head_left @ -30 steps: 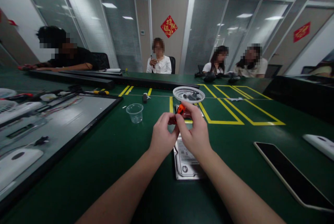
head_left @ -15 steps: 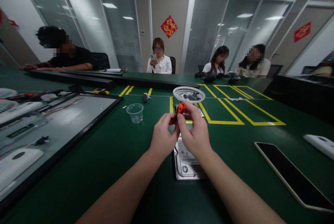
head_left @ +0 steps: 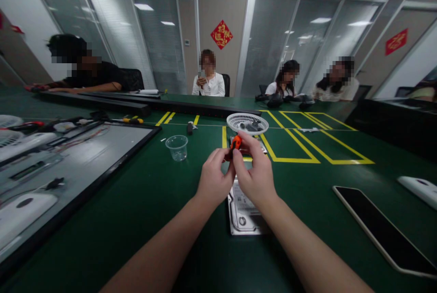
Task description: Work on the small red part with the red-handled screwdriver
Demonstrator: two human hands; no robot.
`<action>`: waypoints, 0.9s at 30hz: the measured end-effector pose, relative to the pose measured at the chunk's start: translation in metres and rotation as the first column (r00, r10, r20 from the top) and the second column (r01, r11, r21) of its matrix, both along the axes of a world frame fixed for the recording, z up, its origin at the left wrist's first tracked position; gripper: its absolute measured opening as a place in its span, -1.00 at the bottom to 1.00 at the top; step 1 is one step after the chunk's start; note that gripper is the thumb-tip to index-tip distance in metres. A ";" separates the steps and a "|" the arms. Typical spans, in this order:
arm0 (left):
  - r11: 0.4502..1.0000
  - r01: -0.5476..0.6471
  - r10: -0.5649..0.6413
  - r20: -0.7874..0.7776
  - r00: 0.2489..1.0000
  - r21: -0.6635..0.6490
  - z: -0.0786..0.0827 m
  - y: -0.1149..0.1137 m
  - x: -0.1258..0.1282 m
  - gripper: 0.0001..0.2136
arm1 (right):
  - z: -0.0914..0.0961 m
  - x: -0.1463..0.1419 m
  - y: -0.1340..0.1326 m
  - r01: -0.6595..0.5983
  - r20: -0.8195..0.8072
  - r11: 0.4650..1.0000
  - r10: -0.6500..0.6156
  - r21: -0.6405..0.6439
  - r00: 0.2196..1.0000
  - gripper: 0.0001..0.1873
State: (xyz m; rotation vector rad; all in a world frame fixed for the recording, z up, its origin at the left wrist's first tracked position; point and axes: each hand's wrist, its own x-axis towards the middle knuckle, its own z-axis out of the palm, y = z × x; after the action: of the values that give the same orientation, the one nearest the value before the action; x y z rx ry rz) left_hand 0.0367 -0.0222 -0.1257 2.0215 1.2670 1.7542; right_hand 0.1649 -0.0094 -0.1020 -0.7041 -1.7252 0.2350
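Both my hands meet above a silver hard drive (head_left: pixel 243 211), which lies on the green table. My right hand (head_left: pixel 256 171) pinches a small screwdriver (head_left: pixel 236 142) by its orange and black handle, tilted, with thumb and forefinger around it. My left hand (head_left: pixel 215 175) is closed against the dark lower part of the same screwdriver. Its tip is hidden behind the fingers, so I cannot tell whether it touches anything. The hands cover the far part of the hard drive. Partly seen behind the fingers is another small metallic item (head_left: pixel 262 145).
A clear plastic cup (head_left: pixel 177 148) stands left of my hands. Beyond them is a white basket (head_left: pixel 228 125) with dark parts inside. A phone (head_left: pixel 372 224) lies right; a large panel (head_left: pixel 112 147) with parts fills the left. Several people sit across the table.
The orange handle has turned and tilted slightly between my fingers. My hands stay in nearly the same place. The person at the far right has shifted a little to the right.
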 end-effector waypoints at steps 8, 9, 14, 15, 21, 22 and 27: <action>1.000 -0.020 0.021 0.041 0.999 -0.014 -0.002 0.001 0.000 -0.87 | 0.002 0.000 -0.002 0.018 0.014 1.000 -0.018 0.019 1.000 -0.53; 1.000 -0.010 0.010 0.035 0.999 -0.015 -0.001 0.000 0.000 -0.90 | 0.002 0.000 -0.002 0.006 0.011 1.000 -0.006 0.012 1.000 -0.52; 1.000 -0.014 0.014 0.044 0.999 -0.013 0.000 0.000 0.001 -0.86 | 0.002 0.000 -0.002 0.004 0.015 1.000 -0.004 -0.002 1.000 -0.57; 1.000 -0.023 0.023 0.047 0.999 -0.013 -0.001 0.000 0.001 -0.83 | 0.002 0.000 -0.001 0.016 0.017 1.000 -0.016 0.004 1.000 -0.58; 1.000 -0.017 0.018 0.022 1.000 -0.020 0.000 0.000 0.000 -0.90 | 0.003 0.000 -0.002 0.014 0.026 1.000 -0.014 0.001 1.000 -0.55; 1.000 -0.012 0.012 0.021 1.000 -0.020 0.000 -0.001 0.000 -0.91 | 0.003 0.000 -0.002 0.003 0.026 1.000 -0.003 -0.001 1.000 -0.55; 0.999 -0.036 0.037 0.039 0.999 -0.025 -0.002 0.000 0.000 -0.82 | 0.003 0.000 -0.001 0.018 0.020 1.000 -0.018 0.013 1.000 -0.58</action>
State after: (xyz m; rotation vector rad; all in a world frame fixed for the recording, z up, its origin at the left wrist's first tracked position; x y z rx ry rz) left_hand 0.0369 -0.0220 -0.1282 1.9531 1.3152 1.7763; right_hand 0.1648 -0.0100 -0.0994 -0.7144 -1.7379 0.2051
